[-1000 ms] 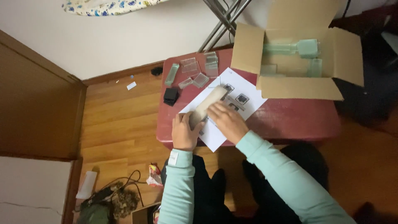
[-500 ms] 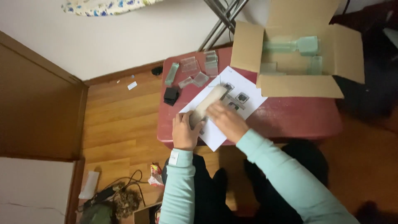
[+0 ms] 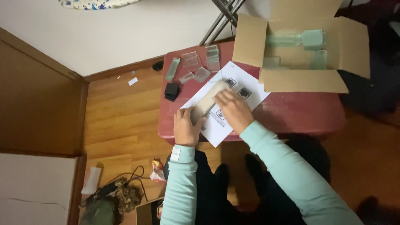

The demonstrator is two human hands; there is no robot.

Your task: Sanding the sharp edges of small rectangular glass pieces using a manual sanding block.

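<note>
A: Which way did the block (image 3: 207, 101) point?

B: Long axis ran diagonal, lower-left to upper-right. Near end sat at the left hand (image 3: 186, 127), far end aimed twd the carton (image 3: 300, 50). It lay over the sheet (image 3: 227, 104) on the bench (image 3: 300, 112).

A: Fingers?

B: Left fingers were wrapped round the near end, pressed tight to it. Right hand (image 3: 234, 109) lay along the far side, fingers together, curled agst the block.

A: Any change vs half a sec before?

B: Barely. Block kept the same slant, both hands stayed put, sheet didn't shift.

A: Materials?

B: Block was pale beige, matte, long and rounded at the corners; couldn't tell what it's made of. Sheet was white paper w/ small dark square pics. Bench top was dark red, smooth. Carton was brown cardboard, flaps open, w/ pale green see-thru pieces (image 3: 312, 38) inside. Clear flat plates (image 3: 191, 60) lay at the bench's far-left corner, a small black cube (image 3: 171, 91) just beside them. Sleeves were mint, soft knit.
</note>
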